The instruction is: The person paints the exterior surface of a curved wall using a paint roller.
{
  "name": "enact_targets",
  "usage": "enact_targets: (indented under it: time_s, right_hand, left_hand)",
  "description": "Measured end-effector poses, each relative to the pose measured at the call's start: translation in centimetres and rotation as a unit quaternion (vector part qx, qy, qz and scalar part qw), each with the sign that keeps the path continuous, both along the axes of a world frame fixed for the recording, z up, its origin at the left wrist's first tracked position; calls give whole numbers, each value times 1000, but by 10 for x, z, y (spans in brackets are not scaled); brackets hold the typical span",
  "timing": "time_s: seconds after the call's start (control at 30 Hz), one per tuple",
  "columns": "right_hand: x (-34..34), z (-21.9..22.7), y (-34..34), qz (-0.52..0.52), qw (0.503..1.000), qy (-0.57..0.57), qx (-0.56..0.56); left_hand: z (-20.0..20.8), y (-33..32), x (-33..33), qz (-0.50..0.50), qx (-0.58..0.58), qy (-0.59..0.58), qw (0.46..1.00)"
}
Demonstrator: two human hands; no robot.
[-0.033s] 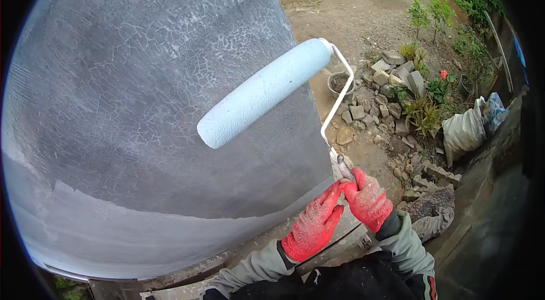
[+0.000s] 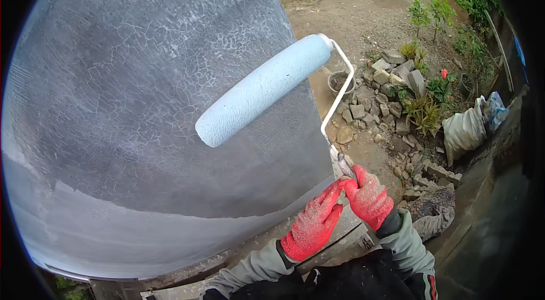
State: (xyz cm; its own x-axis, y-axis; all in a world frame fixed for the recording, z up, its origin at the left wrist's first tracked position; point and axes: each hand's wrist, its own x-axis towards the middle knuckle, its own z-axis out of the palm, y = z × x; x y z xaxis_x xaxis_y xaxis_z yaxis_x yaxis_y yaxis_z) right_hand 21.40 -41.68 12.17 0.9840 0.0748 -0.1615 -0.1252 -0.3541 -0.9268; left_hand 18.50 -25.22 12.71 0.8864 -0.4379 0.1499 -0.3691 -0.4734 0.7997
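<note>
My right hand (image 2: 370, 198), in a dusty red glove, is closed around the dark, paint-smeared handle of a paint roller (image 2: 267, 89). The roller has a long pale-blue sleeve on a bent white wire frame and is held up slantwise in front of a grey wall (image 2: 170, 152); I cannot tell whether the sleeve touches it. My left hand (image 2: 313, 225), in a matching glove, lies close beside the right one. Its fingers stretch toward the handle, with the thumb apart, and its fingertips meet the right hand. The handle's lower end is hidden.
Fine cracks run over the wall, with a paler band (image 2: 142, 237) along its lower part. Down on the right are a rubble heap (image 2: 392, 95), a round pot (image 2: 340, 83), plants (image 2: 423, 112) and a stuffed white sack (image 2: 464, 132). A ledge (image 2: 335, 254) runs below my hands.
The roller has tilted very slightly, its frame end rising a little. Both hands stay almost where they were.
</note>
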Motion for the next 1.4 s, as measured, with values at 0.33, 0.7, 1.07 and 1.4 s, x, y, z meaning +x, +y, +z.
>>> enact_targets:
  time_s: [0.33,0.7,1.07,1.4]
  right_hand:
    - [-27,-117,-40,18,973,151,-172]
    - [-31,-98,-39,72,974,153,-152]
    - [-19,-30,-33,-7,994,102,-30]
    - [-15,-155,-45,50,963,210,-159]
  left_hand:
    - [-34,26,-24,40,57,75,995]
    - [-39,27,-33,35,60,120,990]
    - [-29,17,-21,11,69,94,993]
    - [-17,34,-37,58,66,152,984]
